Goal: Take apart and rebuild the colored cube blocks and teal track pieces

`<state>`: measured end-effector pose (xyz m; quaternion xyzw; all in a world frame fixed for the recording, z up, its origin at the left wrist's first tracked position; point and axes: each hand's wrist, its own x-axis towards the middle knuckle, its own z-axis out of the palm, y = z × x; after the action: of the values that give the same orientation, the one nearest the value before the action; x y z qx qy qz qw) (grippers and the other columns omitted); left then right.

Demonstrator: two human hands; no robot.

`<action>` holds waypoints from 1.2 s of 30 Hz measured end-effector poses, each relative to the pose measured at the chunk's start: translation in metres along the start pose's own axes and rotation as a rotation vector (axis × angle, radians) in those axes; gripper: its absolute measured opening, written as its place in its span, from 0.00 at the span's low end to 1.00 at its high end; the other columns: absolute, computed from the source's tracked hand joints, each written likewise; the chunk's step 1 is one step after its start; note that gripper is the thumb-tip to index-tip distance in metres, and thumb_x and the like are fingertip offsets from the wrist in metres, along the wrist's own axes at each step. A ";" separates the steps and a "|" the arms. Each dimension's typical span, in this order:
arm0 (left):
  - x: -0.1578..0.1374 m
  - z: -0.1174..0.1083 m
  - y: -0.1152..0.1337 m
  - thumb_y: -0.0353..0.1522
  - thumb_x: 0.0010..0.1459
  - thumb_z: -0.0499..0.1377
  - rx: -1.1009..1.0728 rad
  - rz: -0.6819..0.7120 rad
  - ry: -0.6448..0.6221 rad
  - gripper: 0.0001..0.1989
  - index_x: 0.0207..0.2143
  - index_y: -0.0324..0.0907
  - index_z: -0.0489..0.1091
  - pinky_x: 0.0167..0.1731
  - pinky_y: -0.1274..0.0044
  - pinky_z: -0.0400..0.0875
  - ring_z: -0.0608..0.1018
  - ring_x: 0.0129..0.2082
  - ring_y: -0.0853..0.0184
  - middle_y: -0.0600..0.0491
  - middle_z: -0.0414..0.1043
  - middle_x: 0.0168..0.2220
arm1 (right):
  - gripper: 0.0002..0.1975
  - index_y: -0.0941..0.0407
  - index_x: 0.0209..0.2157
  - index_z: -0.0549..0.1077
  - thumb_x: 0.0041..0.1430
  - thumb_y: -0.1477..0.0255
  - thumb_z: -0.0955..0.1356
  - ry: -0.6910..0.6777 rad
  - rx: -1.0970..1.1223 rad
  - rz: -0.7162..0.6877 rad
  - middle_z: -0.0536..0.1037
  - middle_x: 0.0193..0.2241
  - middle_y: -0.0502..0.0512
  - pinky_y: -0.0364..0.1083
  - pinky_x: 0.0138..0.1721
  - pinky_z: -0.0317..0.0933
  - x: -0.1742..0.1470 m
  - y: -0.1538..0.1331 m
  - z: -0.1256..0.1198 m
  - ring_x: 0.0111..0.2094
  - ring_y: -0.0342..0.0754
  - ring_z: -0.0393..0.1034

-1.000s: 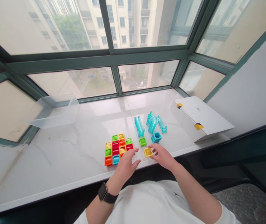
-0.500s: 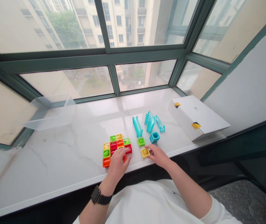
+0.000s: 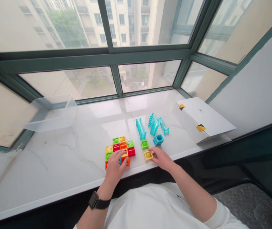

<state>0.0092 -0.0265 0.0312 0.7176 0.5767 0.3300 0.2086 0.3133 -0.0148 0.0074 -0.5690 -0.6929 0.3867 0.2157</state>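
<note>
My right hand [image 3: 162,158] has its thumb and fingers at the right side of a yellow square block [image 3: 148,155], which lies on the white counter. Just behind that sits a green block [image 3: 145,144], and a teal cube [image 3: 158,140] stands to its right. My left hand [image 3: 115,163] is over the near part of a cluster of colourful blocks, thumb and fingers apart. It hides some of them. Close to its fingertips are a yellow block [image 3: 124,153] and an orange block [image 3: 125,161]. A red block [image 3: 131,151] forms the cluster's right side.
Clear teal track pieces lie behind the blocks: a straight one [image 3: 141,128], a curved one [image 3: 153,123] and a short one [image 3: 164,126]. A white box [image 3: 204,117] stands at right, a transparent bin [image 3: 47,125] at left. The counter's front edge [image 3: 74,196] runs close to me.
My left hand has moved left and slightly toward me over the cluster, uncovering the red block at its right side. My right hand stays at the yellow block.
</note>
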 end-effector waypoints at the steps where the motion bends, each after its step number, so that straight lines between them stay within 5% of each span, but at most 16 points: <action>1: -0.001 0.000 -0.001 0.35 0.65 0.60 0.001 0.002 0.001 0.12 0.49 0.49 0.77 0.58 0.58 0.71 0.77 0.55 0.53 0.48 0.79 0.52 | 0.25 0.51 0.54 0.74 0.56 0.81 0.72 -0.001 -0.002 -0.001 0.77 0.54 0.55 0.50 0.51 0.71 0.000 0.000 0.000 0.44 0.48 0.76; 17: -0.004 -0.001 -0.010 0.37 0.67 0.59 -0.008 -0.033 0.013 0.12 0.50 0.48 0.77 0.57 0.59 0.73 0.77 0.55 0.54 0.48 0.78 0.52 | 0.29 0.49 0.59 0.72 0.56 0.80 0.72 -0.044 -0.020 -0.006 0.74 0.57 0.56 0.52 0.53 0.71 -0.003 -0.001 -0.003 0.46 0.48 0.76; 21: -0.005 -0.003 -0.012 0.38 0.67 0.59 -0.013 -0.034 0.051 0.12 0.50 0.48 0.76 0.57 0.59 0.73 0.78 0.55 0.54 0.48 0.78 0.51 | 0.32 0.47 0.62 0.70 0.57 0.75 0.74 -0.048 -0.037 -0.020 0.71 0.60 0.56 0.53 0.57 0.70 -0.010 -0.009 -0.014 0.52 0.51 0.75; 24: -0.005 -0.004 -0.014 0.38 0.67 0.58 -0.024 -0.047 0.070 0.12 0.50 0.48 0.76 0.58 0.59 0.73 0.77 0.55 0.54 0.48 0.78 0.52 | 0.24 0.47 0.62 0.71 0.65 0.69 0.72 0.034 -0.086 -0.054 0.72 0.60 0.56 0.54 0.64 0.64 -0.012 -0.019 -0.018 0.60 0.53 0.70; 36: -0.010 -0.007 -0.015 0.38 0.68 0.57 0.004 -0.034 0.126 0.13 0.53 0.48 0.72 0.58 0.58 0.72 0.77 0.55 0.53 0.46 0.77 0.53 | 0.28 0.49 0.68 0.70 0.71 0.56 0.67 0.071 -0.438 0.126 0.61 0.71 0.67 0.60 0.69 0.54 0.029 -0.057 0.024 0.71 0.65 0.55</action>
<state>-0.0074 -0.0335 0.0237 0.6859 0.6015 0.3698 0.1760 0.2529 0.0029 0.0331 -0.6578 -0.7153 0.2194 0.0867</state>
